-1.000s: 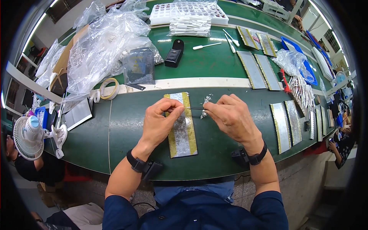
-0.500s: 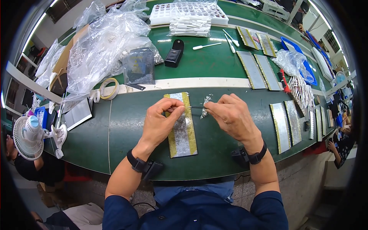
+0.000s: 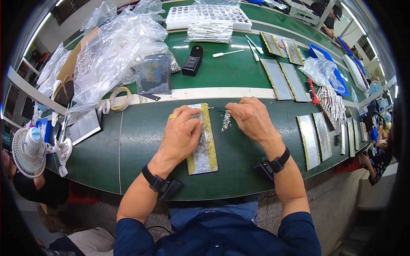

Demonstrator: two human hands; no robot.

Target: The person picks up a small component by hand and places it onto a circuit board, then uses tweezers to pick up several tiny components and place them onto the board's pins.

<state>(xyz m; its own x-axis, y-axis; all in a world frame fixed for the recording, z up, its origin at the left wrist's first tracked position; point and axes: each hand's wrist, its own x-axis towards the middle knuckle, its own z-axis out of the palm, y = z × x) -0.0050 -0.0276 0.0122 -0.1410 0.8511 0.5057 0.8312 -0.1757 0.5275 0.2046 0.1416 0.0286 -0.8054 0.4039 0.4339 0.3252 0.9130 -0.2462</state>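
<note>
Under my left hand (image 3: 181, 133) lies a long flat silvery plate (image 3: 201, 158) with yellow bands along its long sides. The fingers of that hand are curled down over the plate's upper part; their tips are hidden, so what they pinch does not show. My right hand (image 3: 253, 120) is closed on a thin dark rod-like tool (image 3: 218, 108), whose tip points left to the plate's upper right corner. Just below this tool, a heap of tiny shiny silver pieces (image 3: 226, 122) rests on the green table (image 3: 149, 149), partly behind my right fingers.
Similar plates (image 3: 308, 141) lie to the right, with more (image 3: 276, 79) farther back. A bundle of white sticks (image 3: 333, 102) is beside a red-handled tool (image 3: 311, 90). Plastic bags (image 3: 119, 55), a tape roll (image 3: 120, 99), a black case (image 3: 192, 62) and a fan (image 3: 30, 147) stand left.
My left hand has turned from a raised pinch to fingers curled down over the plate. My right hand has moved slightly up and left, with the thin tool farther up the plate's edge.
</note>
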